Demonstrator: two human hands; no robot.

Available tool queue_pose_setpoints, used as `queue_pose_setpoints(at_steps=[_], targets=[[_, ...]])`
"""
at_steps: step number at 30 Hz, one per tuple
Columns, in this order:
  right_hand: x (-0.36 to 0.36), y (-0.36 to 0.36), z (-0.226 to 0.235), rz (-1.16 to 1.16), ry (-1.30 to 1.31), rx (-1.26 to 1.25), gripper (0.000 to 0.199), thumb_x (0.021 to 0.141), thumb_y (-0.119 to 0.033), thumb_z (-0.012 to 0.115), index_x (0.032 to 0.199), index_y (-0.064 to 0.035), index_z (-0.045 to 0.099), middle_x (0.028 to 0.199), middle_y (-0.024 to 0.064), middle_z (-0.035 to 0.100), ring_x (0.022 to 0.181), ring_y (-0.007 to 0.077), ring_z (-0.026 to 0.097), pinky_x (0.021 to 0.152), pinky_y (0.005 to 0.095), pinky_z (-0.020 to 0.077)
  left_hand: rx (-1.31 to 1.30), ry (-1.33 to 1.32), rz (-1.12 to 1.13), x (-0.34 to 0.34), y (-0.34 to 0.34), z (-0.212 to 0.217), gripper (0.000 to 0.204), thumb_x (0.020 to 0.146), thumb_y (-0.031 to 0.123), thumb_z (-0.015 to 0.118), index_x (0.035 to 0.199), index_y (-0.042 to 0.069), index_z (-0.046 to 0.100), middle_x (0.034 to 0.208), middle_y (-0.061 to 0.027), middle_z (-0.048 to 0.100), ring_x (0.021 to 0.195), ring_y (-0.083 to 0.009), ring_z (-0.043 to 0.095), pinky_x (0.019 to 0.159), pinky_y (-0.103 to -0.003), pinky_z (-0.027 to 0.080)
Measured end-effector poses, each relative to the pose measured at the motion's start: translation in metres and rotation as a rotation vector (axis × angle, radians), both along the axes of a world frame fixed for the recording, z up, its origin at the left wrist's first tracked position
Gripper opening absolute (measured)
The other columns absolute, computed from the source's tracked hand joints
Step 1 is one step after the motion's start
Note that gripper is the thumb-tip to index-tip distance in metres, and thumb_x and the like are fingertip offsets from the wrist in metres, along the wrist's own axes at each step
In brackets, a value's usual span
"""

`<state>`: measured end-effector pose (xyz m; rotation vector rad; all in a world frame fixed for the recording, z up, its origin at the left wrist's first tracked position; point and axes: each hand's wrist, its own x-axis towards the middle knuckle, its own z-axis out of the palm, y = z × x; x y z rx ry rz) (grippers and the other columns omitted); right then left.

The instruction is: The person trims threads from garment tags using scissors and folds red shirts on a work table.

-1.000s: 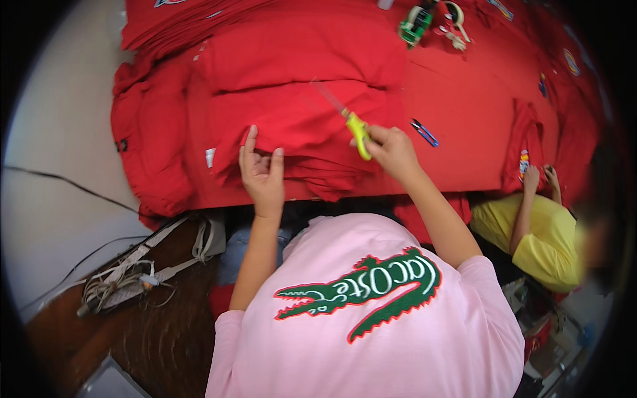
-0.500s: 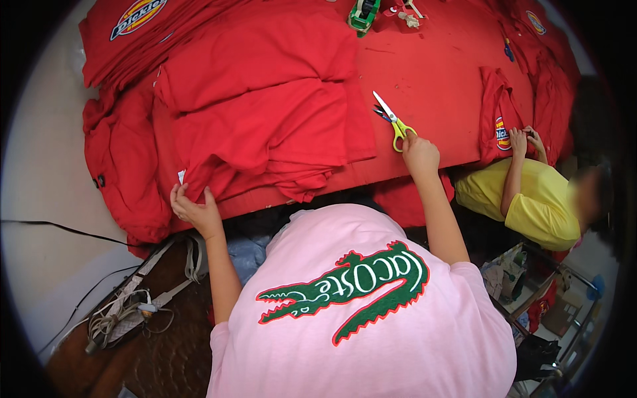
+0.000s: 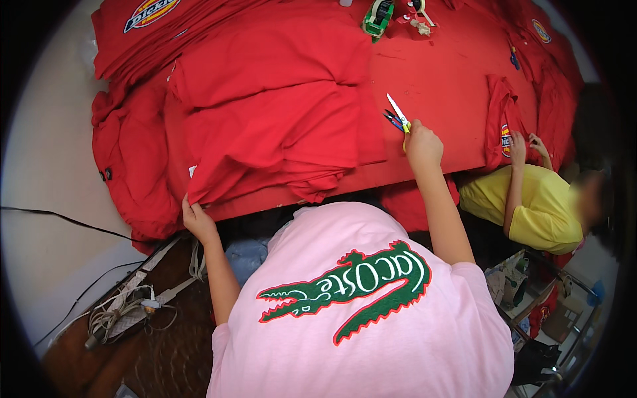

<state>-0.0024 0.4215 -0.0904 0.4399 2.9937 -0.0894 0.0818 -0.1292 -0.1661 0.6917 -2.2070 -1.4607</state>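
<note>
1. Nearest is the person's pink shirt [image 3: 424,351], its back bearing a green patch [image 3: 371,323] edged in red (shaped like a long-jawed reptile). A bundle of cords [image 3: 119,318] lies beyond the left elbow.
2. The left hand [image 3: 200,222] reaches to the table's near edge. Its thumb and fingertips are drawn narrow, pinching the near left corner of a red garment [image 3: 265,132].
3. That garment lies spread in loose folds on the red tabletop [image 3: 451,86], mostly ahead of and between the two arms; a small white tag [image 3: 192,170] shows near its left side.
4. The right hand [image 3: 424,147] is curled around the yellow handles of a pair of scissors [image 3: 397,108], blades pointing away from the person, well apart from the left hand. Blue snips [image 3: 394,120] show just beside the blades.
5. To the right, a co-worker in a yellow shirt [image 3: 547,209] has both hands at another red garment [image 3: 502,106].
6. Farthest off are a green tape dispenser [image 3: 377,20] and, at the upper left, a red clothing pile [image 3: 126,56].
</note>
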Motion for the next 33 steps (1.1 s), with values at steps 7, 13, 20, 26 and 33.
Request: queue_pose_setpoints(at_steps=[7, 13, 20, 26, 33], targets=[[0.032, -0.087, -0.008, 0.474, -0.103, -0.406, 0.044, 0.085, -0.019, 0.078, 0.125, -0.0071, 0.063, 0.104, 0.0162, 0.072, 0.095, 0.033, 0.071, 0.085, 0.0409, 0.0561, -0.178, 0.011, -0.093, -0.013, 0.007, 0.0, 0.027, 0.104, 0.017, 0.054, 0.117, -0.004, 0.064, 0.095, -0.0107, 0.071, 0.081, -0.0179, 0.067, 0.075, -0.034, 0.054], [0.045, -0.02, 0.0, 0.207, -0.029, -0.894, 0.017, 0.087, -0.006, 0.074, 0.102, 0.0017, 0.073, 0.09, 0.0135, 0.072, 0.079, 0.0202, 0.07, 0.075, 0.0326, 0.0552, -0.023, -0.207, -0.027, 0.04, -0.014, 0.019, 0.019, 0.102, 0.012, 0.053, 0.1, -0.003, 0.064, 0.078, -0.0092, 0.068, 0.066, -0.0157, 0.065, 0.064, -0.03, 0.052], [0.041, 0.007, -0.002, 0.063, -0.267, -0.912, 0.015, 0.095, -0.004, 0.065, 0.103, 0.0057, 0.073, 0.085, 0.0105, 0.075, 0.076, 0.017, 0.073, 0.072, 0.0298, 0.0581, 0.182, -0.504, -0.185, 0.027, -0.044, 0.023, 0.025, 0.103, 0.02, 0.049, 0.092, 0.005, 0.066, 0.075, -0.0063, 0.072, 0.062, -0.0127, 0.066, 0.056, -0.025, 0.043], [-0.093, 0.014, 0.079, 0.207, -0.432, -1.173, 0.008, 0.092, -0.007, 0.063, 0.092, -0.0003, 0.068, 0.082, 0.0084, 0.073, 0.075, 0.0176, 0.073, 0.074, 0.032, 0.058, 0.502, -0.819, -0.605, -0.126, -0.062, 0.184, 0.027, 0.096, 0.035, 0.06, 0.088, 0.009, 0.059, 0.084, -0.0197, 0.076, 0.065, -0.026, 0.073, 0.058, -0.034, 0.055], [-0.147, -0.017, 0.122, 0.112, 0.727, -1.194, 0.034, 0.104, -0.017, 0.059, 0.134, -0.0041, 0.065, 0.123, 0.0063, 0.071, 0.101, 0.0182, 0.072, 0.083, 0.031, 0.054, -0.001, 0.208, -0.274, -0.226, 0.027, 0.197, 0.043, 0.103, 0.021, 0.064, 0.14, 0.001, 0.054, 0.146, -0.0094, 0.055, 0.128, -0.0201, 0.056, 0.109, -0.036, 0.047]])
